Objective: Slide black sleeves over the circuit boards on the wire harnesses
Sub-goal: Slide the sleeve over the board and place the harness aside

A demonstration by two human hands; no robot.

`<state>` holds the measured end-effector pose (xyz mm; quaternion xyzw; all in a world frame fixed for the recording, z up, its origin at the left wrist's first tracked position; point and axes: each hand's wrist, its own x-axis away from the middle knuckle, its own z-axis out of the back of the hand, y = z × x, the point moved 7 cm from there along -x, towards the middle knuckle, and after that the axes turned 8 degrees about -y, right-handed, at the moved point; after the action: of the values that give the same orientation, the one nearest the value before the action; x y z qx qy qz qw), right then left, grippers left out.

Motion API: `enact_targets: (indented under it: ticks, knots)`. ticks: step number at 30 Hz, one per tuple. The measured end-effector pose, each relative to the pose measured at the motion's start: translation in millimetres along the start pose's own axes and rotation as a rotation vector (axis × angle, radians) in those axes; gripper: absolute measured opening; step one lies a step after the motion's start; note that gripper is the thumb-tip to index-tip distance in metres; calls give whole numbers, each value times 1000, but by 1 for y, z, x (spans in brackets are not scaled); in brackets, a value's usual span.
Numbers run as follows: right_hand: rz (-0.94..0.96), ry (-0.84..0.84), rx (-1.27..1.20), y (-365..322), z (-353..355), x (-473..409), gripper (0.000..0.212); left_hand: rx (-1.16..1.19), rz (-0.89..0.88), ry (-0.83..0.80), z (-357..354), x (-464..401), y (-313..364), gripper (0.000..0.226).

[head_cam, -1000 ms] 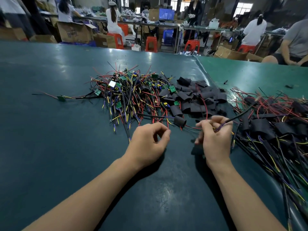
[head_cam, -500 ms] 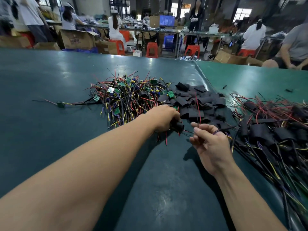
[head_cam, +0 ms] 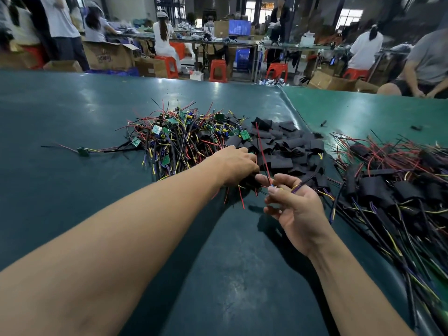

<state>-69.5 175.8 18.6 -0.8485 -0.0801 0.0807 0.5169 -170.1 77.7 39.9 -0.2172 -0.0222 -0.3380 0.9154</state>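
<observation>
Head view: wire harness (head_cam: pixel 268 156) is pinched by right hand (head_cam: pixel 294 207) fingertips, loose black sleeves (head_cam: pixel 281 146) reached by left hand (head_cam: pixel 236 164), grip unclear; sleeves judged soft & light, best taken at open end

I am looking into a factory assembly hall: workers are sitting on red stools (head_cam: pixel 218 70) at long benches (head_cam: pixel 218 41), cardboard boxes (head_cam: pixel 109 58) are standing about, and wire harnesses (head_cam: pixel 179 139) are lying heaped on my green worktable (head_cam: pixel 72 190).
</observation>
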Motion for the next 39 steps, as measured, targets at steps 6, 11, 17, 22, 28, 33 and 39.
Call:
enact_targets:
  ticks: [6,11,17,22,28,33,39]
  knots:
    - [56,66,-56,-6,9,-2,23,325,124,268,23,20,-17,28]
    - [116,183,65,-7,18,-5,19,412,186,650,31,99,-1,13]
    - [129,160,421,2,12,-3,18,524,295,491,-33,170,22,20]
    - [129,168,481,2,15,0,11,766,178,387,-52,185,8,46]
    - [123,127,511,6,13,-3,18,819,260,406,-55,179,-2,60]
    - [129,116,511,6,12,-2,19,851,280,445,-60,172,-4,32]
    - [137,136,557,4,11,0,14,895,368,643,-49,176,-12,30]
